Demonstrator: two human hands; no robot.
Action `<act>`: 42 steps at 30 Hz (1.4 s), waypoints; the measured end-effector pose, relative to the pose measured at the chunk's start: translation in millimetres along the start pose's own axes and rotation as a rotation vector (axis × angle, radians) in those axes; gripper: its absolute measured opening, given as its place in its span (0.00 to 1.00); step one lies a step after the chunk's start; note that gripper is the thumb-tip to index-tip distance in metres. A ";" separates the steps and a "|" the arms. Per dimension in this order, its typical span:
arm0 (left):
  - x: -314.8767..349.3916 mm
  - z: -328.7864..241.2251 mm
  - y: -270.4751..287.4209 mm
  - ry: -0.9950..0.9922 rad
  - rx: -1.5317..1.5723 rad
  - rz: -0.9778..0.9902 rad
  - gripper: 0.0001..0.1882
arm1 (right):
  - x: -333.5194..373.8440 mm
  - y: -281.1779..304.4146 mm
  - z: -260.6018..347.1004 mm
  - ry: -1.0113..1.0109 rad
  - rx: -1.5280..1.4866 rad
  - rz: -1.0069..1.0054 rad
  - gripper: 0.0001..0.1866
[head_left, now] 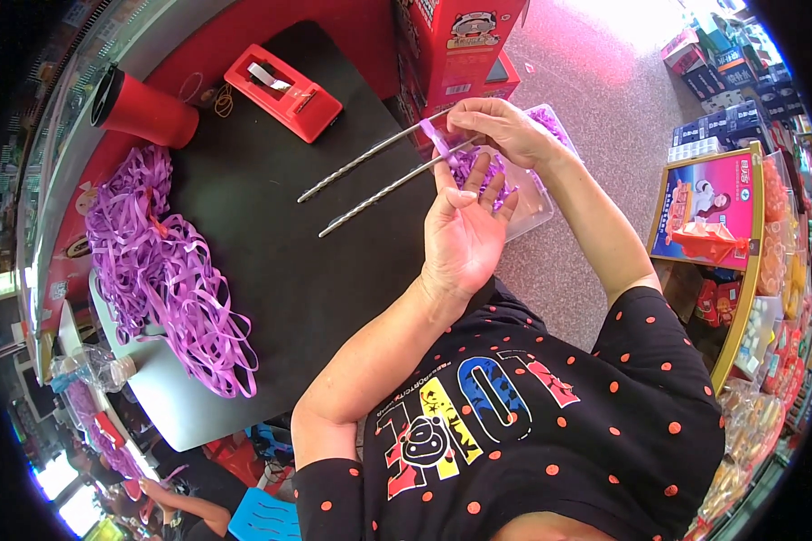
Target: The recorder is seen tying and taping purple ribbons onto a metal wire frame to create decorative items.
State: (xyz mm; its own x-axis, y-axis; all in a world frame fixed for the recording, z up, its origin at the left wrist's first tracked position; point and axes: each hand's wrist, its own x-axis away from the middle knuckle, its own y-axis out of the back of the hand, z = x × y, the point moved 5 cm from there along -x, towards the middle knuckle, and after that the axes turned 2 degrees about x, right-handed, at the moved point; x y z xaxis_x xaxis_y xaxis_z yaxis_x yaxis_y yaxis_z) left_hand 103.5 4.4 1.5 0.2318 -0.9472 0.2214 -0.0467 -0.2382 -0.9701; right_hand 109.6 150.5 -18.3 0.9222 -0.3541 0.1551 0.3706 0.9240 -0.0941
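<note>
Metal rods [352, 169], 2 pcs, twisted, are extending parallel over blk tabletop [307, 288], w/ purple ribbon band [433, 137] bridging both nr R ends, by the hands. L hand [465, 236] is turning palm up, fingers spreading apart, index tip nr band; R hand [501, 133] is bending its fingers at rod ends, exact grip hidden, can't tell. Clear box [530, 185] w/ purple bits is sitting beneath; purple ribbon pile [158, 252], red tape dispenser [284, 95] are lying L.

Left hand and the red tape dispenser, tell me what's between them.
In the head view, two spiral metal rods slant across between the left hand and the red tape dispenser, with black tabletop behind them.
</note>
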 end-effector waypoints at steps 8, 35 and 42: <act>1.1 -1.6 0.5 -0.011 0.003 -0.014 0.34 | 0.3 -9.6 17.1 0.124 0.221 -0.069 0.14; -0.4 -0.3 3.3 -0.003 0.046 -0.001 0.34 | 6.8 -6.9 18.2 0.122 0.152 -0.173 0.14; 0.0 -0.5 3.0 0.001 0.049 0.001 0.34 | 6.5 -13.7 21.3 0.045 0.348 -0.107 0.10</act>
State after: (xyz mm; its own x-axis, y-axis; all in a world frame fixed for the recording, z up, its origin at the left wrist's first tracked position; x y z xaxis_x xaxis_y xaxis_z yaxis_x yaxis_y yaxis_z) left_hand 102.9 3.6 -1.4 0.2309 -0.9478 0.2201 0.0009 -0.2260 -0.9741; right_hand 108.2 138.6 5.0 0.8871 -0.4502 0.1023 0.4126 0.8724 0.2620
